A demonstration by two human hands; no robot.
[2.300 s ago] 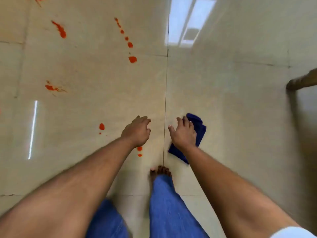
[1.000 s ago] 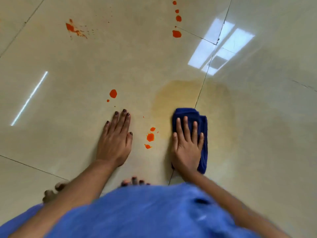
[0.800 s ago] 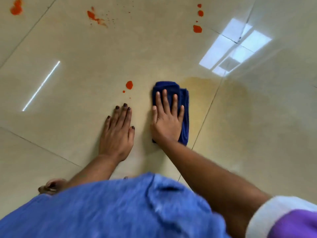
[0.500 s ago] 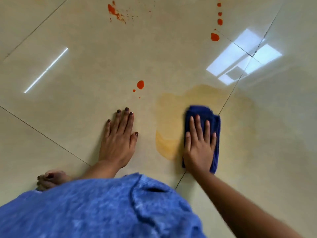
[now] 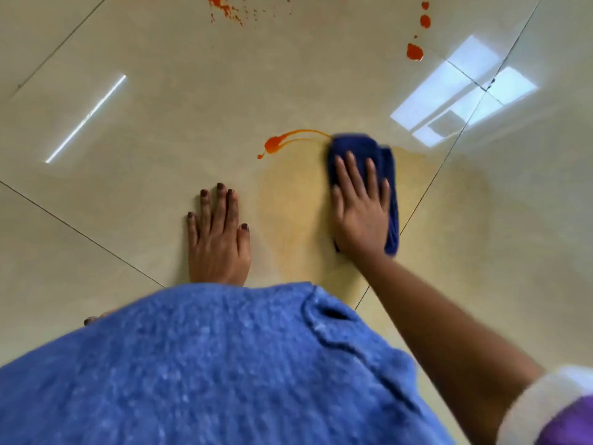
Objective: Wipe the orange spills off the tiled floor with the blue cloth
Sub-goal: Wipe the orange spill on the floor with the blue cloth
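My right hand (image 5: 361, 213) lies flat with fingers spread on the folded blue cloth (image 5: 386, 162), pressing it to the tiled floor (image 5: 144, 133). An orange blob (image 5: 272, 144) with a thin curved streak runs right to the cloth's far left corner. A pale orange smear (image 5: 292, 220) covers the tile between my hands. My left hand (image 5: 218, 239) rests flat on the floor, fingers together, empty. More orange drops (image 5: 415, 52) lie far right, and a splatter (image 5: 224, 9) sits at the top edge.
My knees in blue jeans (image 5: 208, 364) fill the lower frame. Toes of my left foot (image 5: 96, 317) peek out at the left. Grout lines cross the glossy tiles, and a bright window reflection (image 5: 462, 97) lies at the right.
My right hand has pushed the cloth forward and left, through the orange blob and back right, dragging it into a curved streak. The pale smear has spread. My left hand stayed planted.
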